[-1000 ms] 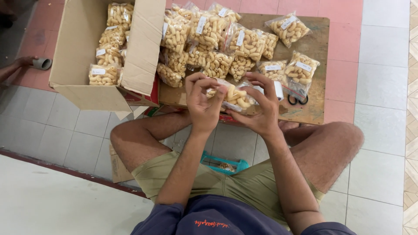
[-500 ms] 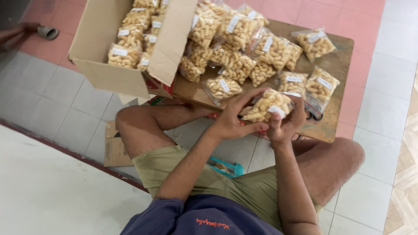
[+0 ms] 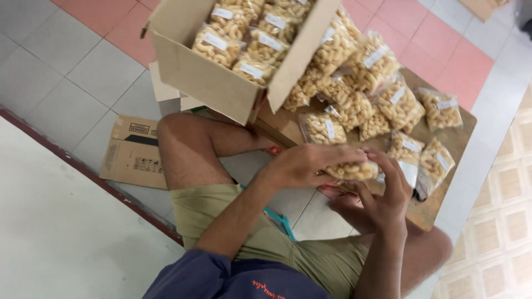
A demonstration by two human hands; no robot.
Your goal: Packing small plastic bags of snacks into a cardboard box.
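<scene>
Clear plastic snack bag [image 3: 353, 170] of pale curls sits gripped in your left hand [image 3: 307, 165], your right hand [image 3: 382, 200] pinching its white-labelled end, just before the cardboard box [image 3: 213, 83]; similar labelled bags [image 3: 399, 105] lie beside the box.

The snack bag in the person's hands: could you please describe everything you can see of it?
The snack bag is a small clear plastic pouch packed with pale yellow, curled puffed pieces. It lies roughly level, above the near edge of the wooden board. The left hand covers its top and left end, fingers wrapped over it; the right hand supports it from below, fingertips on its right end. A white patch, perhaps a label, shows at that end. Whether it is sealed cannot be told.
</scene>
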